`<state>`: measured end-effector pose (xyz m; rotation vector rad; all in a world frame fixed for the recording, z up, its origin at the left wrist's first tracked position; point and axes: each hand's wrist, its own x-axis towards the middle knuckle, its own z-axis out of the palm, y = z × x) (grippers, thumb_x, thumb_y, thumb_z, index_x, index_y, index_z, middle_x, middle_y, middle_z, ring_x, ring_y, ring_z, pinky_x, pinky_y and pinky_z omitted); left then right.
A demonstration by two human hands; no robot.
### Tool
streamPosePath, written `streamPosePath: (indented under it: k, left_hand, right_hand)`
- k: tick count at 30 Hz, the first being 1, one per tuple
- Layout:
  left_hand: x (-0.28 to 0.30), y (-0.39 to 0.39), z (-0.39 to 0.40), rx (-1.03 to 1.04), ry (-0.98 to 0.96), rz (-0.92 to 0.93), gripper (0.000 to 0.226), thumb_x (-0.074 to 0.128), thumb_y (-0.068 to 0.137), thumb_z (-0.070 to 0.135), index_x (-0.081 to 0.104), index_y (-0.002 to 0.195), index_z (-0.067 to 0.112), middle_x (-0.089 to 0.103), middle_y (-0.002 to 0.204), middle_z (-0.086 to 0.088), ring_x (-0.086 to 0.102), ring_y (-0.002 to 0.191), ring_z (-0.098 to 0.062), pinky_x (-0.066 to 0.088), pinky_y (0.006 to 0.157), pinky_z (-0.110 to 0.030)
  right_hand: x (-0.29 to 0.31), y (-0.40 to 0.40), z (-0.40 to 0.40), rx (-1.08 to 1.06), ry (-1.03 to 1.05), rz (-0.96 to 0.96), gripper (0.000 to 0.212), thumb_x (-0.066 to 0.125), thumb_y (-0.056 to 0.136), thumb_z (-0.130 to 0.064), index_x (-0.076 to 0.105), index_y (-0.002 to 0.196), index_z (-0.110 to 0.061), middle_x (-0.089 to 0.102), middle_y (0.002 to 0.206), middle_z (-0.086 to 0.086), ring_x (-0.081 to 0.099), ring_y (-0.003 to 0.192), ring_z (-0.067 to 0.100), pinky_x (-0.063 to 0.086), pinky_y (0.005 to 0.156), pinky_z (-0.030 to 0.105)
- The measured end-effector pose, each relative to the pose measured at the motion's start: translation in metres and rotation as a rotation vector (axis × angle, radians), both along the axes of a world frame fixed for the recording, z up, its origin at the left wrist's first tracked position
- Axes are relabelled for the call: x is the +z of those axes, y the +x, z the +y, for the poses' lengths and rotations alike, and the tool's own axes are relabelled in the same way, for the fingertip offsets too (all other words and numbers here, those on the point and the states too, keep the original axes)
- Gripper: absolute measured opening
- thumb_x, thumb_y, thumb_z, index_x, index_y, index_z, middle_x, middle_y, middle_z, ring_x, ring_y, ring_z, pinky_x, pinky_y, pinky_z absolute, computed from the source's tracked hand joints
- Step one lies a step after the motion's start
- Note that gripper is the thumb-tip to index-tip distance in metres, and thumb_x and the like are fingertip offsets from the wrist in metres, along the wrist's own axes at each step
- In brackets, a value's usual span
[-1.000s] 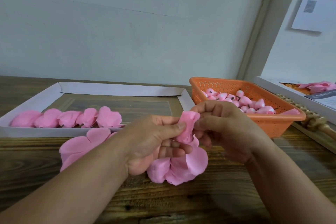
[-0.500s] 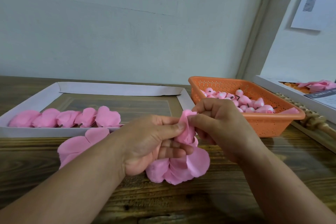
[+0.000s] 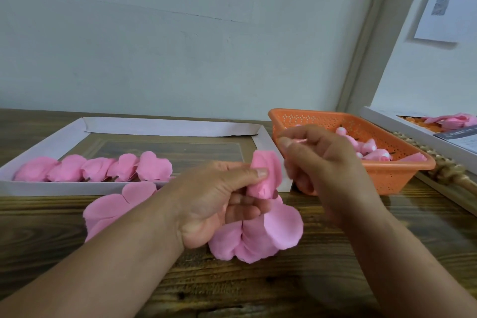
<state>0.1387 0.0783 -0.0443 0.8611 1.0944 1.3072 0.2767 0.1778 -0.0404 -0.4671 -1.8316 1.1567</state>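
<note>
The pink fabric flower [image 3: 271,235] sits at the centre of the frame, just above the wooden table [image 3: 309,292]. It is soft, matt and evenly pink. Its upper part is a petal rolled into a narrow upright tube [image 3: 265,178], and below that three or four broad rounded petals hang and overlap, fanning towards the lower right.

The left hand [image 3: 219,204] grips it. The thumb presses the rolled tube from the front and the curled fingers hold it from behind, above the hanging petals. The right hand [image 3: 322,162] is right of centre, in front of the orange basket [image 3: 387,178], with its fingers curled. A thin pink streak shows at its fingertips, but blur hides whether it pinches anything.

Half a second ago the right hand's fingers were on the top of the rolled petal, against the left thumb. Now that hand has lifted away to the upper right and is clear of the flower. The left hand's grip has not changed.

A sheet of paper [image 3: 444,8] hangs on the wall at the upper right, and a card [image 3: 459,137] lies at the right edge. The print on both is too small to read.
</note>
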Motion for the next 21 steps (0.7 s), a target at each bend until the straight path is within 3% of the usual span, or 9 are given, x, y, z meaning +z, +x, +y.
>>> streamPosePath:
  k: [2,5,7,8,11,13,17,19,21]
  left_hand:
    - [0.002,-0.003,0.0,0.039,-0.012,-0.05,0.014,0.065,0.064,0.018,0.068,0.068,0.005,0.066,0.061,-0.007,0.06,0.045,-0.009,0.048,0.041,-0.014]
    - [0.008,-0.009,0.0,0.091,-0.031,-0.167,0.014,0.067,0.059,0.016,0.07,0.063,0.003,0.063,0.057,-0.007,0.058,0.041,-0.009,0.046,0.037,-0.013]
    - [0.011,-0.012,0.0,0.091,-0.045,-0.259,0.013,0.068,0.055,0.015,0.071,0.058,0.003,0.062,0.055,-0.007,0.058,0.039,-0.009,0.045,0.035,-0.013]
    - [0.012,-0.012,0.0,0.081,-0.053,-0.291,0.012,0.068,0.054,0.014,0.072,0.057,0.003,0.063,0.054,-0.008,0.057,0.038,-0.009,0.045,0.034,-0.013]
    - [0.013,-0.011,-0.002,0.044,-0.065,-0.318,0.012,0.068,0.055,0.015,0.073,0.055,0.004,0.065,0.055,-0.008,0.056,0.037,-0.007,0.043,0.033,-0.011]
    - [0.012,-0.009,-0.002,0.043,-0.07,-0.302,0.011,0.069,0.052,0.016,0.073,0.054,0.005,0.062,0.053,-0.006,0.055,0.037,-0.006,0.042,0.032,-0.01]
    - [0.012,-0.004,-0.002,0.045,-0.087,-0.301,0.013,0.071,0.055,0.012,0.071,0.063,0.003,0.055,0.058,-0.007,0.052,0.037,-0.008,0.038,0.031,-0.01]
    - [0.011,-0.003,-0.001,0.054,-0.085,-0.269,0.008,0.069,0.065,0.009,0.07,0.061,0.003,0.055,0.054,-0.007,0.052,0.037,-0.008,0.037,0.031,-0.009]
    - [0.008,-0.003,0.0,0.058,-0.07,-0.18,0.024,0.062,0.078,0.0,0.068,0.056,0.004,0.054,0.051,-0.006,0.052,0.038,-0.007,0.037,0.031,-0.01]
  right_hand:
    - [0.006,0.011,0.008,0.059,0.062,0.042,0.018,0.061,0.071,-0.006,0.066,0.085,-0.016,0.058,0.06,-0.002,0.049,0.053,0.012,0.039,0.048,0.021]
    - [0.011,0.029,0.016,0.255,0.28,-0.148,0.048,0.062,0.065,0.006,0.066,0.1,-0.026,0.063,0.105,-0.006,0.058,0.097,0.011,0.047,0.076,0.029]
    - [0.011,0.033,0.017,0.294,0.426,-0.327,0.059,0.067,0.067,0.003,0.058,0.114,-0.032,0.048,0.137,-0.011,0.041,0.131,0.011,0.04,0.1,0.039]
    - [0.01,0.031,0.015,0.297,0.466,-0.371,0.061,0.069,0.068,-0.001,0.056,0.118,-0.034,0.039,0.145,-0.014,0.029,0.14,0.011,0.031,0.109,0.044]
    - [0.006,0.016,0.004,0.311,0.586,-0.353,0.049,0.072,0.069,-0.005,0.061,0.111,-0.028,0.038,0.143,-0.022,0.019,0.144,0.011,0.013,0.114,0.059]
    - [0.004,0.007,-0.002,0.304,0.599,-0.311,0.036,0.073,0.069,-0.009,0.065,0.098,-0.029,0.038,0.144,-0.014,0.024,0.142,0.013,0.015,0.112,0.062]
    - [0.003,0.006,-0.005,0.303,0.362,-0.156,0.018,0.074,0.071,-0.016,0.07,0.088,-0.02,0.047,0.14,-0.004,0.037,0.135,0.009,0.029,0.111,0.044]
    - [0.002,0.006,-0.005,0.271,0.331,-0.123,0.015,0.075,0.069,-0.018,0.071,0.084,-0.017,0.052,0.136,-0.003,0.042,0.131,0.009,0.025,0.112,0.051]
    - [0.001,0.005,-0.004,0.235,0.321,-0.1,0.012,0.074,0.069,-0.021,0.07,0.077,-0.013,0.055,0.132,-0.005,0.046,0.128,0.01,0.021,0.112,0.056]
